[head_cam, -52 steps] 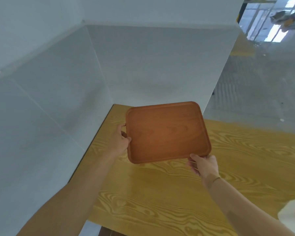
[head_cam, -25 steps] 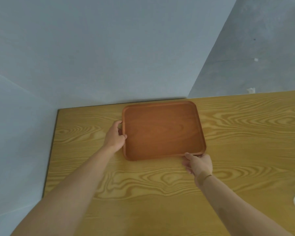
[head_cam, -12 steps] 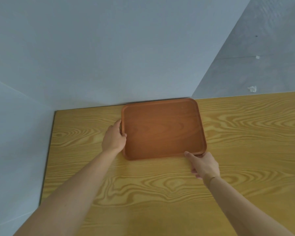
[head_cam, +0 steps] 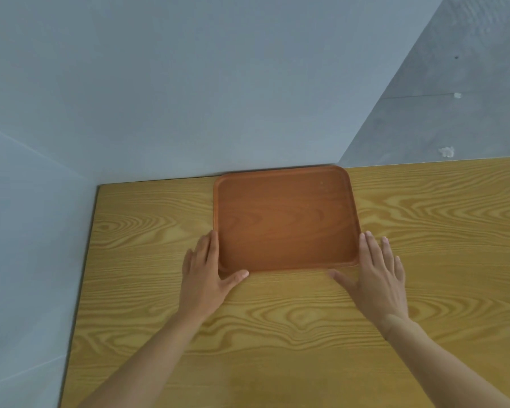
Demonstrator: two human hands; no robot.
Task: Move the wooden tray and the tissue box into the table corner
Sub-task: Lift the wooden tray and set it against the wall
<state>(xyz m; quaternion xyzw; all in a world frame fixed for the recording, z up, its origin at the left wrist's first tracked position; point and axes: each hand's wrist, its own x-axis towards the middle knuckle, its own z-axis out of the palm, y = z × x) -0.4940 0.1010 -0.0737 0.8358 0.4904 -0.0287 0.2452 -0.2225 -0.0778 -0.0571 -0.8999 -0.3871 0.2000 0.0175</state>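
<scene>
A yellow wooden table [head_cam: 277, 334] with wavy grain sits against pale grey walls [head_cam: 189, 83]. The wooden tray [head_cam: 283, 219] lies flat on the table, its far edge right at the back wall, a little way from the table's left corner. The left hand [head_cam: 203, 275] is flat and spread at the tray's near left corner. The right hand [head_cam: 374, 272] is flat and spread at the near right corner. Neither hand grips anything.

light: soft, even, fairly bright, source not visible | shadows: faint, thin dark line under the reddish-brown rectangular wooden tray [head_cam: 286, 222] | glare: none on the yellow wood-grain bench [head_cam: 277, 334] | focus: slightly soft overall | distortion: wide-angle bending of bench edges and forearms toward the corners
</scene>
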